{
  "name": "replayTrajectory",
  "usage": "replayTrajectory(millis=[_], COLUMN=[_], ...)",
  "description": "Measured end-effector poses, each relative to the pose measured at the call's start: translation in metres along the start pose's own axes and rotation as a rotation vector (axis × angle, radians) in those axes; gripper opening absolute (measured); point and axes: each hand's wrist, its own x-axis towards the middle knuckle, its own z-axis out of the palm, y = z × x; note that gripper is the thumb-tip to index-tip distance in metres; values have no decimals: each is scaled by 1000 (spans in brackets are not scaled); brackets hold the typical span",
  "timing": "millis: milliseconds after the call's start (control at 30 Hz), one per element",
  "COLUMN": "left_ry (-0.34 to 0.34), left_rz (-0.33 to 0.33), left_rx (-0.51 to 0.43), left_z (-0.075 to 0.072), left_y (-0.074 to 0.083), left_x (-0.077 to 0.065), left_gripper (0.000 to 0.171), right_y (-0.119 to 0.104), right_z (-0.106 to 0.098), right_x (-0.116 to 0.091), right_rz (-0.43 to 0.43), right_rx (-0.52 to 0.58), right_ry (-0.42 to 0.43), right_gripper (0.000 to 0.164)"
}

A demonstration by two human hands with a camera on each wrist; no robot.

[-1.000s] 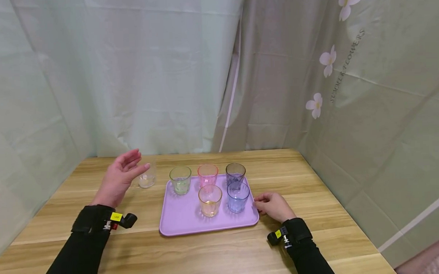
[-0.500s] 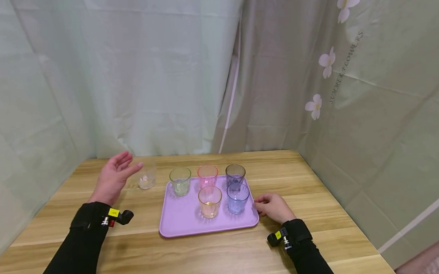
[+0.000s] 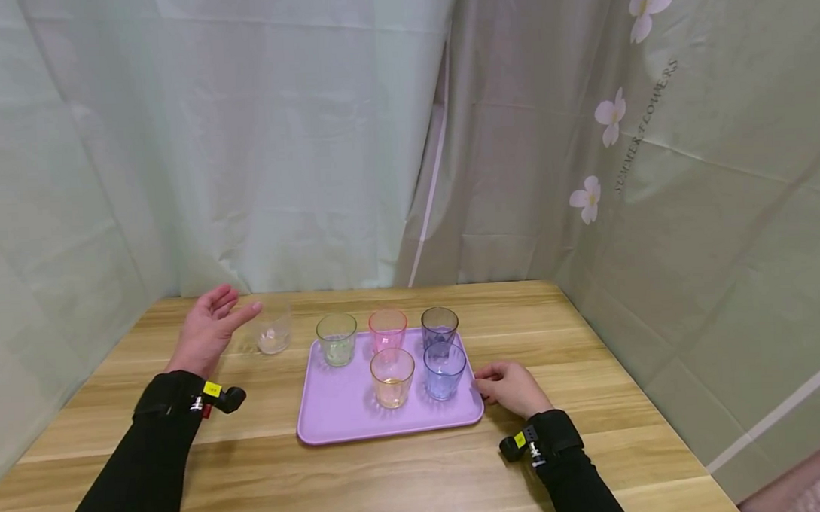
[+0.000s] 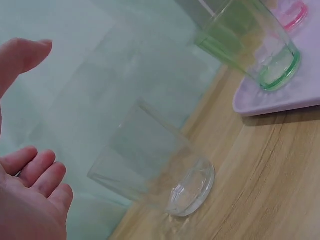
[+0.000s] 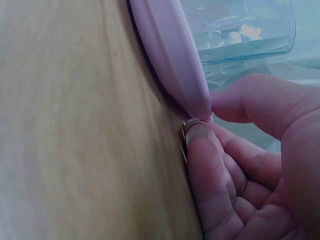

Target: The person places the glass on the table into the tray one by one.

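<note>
Beside a clear glass tumbler (image 3: 273, 337) at the table's back left, my left hand (image 3: 205, 332) is held apart from it, thumb spread from the fingers, with nothing in its grasp. The left wrist view shows a gap between those fingers (image 4: 47, 175) and the tumbler. My right hand (image 3: 512, 388) pinches the right edge of a purple tray (image 3: 334, 413), thumb at the rim and fingertips at its underside. On the tray stand a green tumbler (image 3: 337, 341), a pink tumbler (image 3: 388, 328), a dark grey tumbler (image 3: 440, 325), an amber tumbler (image 3: 392, 381) and a blue tumbler (image 3: 445, 371).
The tray lies on a wooden table (image 3: 364, 483), its left front part bare of tumblers. Pale curtains (image 3: 297, 139) hang behind the table and at both sides. Each wrist wears a black strap with a small camera.
My left hand has drawn back to the left, away from the clear tumbler, which stays standing in place. The right hand has kept its hold at the tray's edge.
</note>
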Motion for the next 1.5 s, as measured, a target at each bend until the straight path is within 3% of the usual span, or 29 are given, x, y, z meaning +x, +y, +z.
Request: replayTrajectory(millis=[300,700,1500], left_ry=[-5,-37,-124], left_rz=[5,-36,-81], left_rx=[-6,-22,128], left_z=[4,4,17], left_y=[-4,-18,-41], left_x=[9,17,18], left_gripper=[111,112,131], right_y=[0,1,5], right_z=[-2,-2,-1], right_x=[-2,-2,4], right_rz=[-10,-22,-12], right_rx=[-4,4,21], right_ry=[0,-7,-25], right_gripper=[20,21,24])
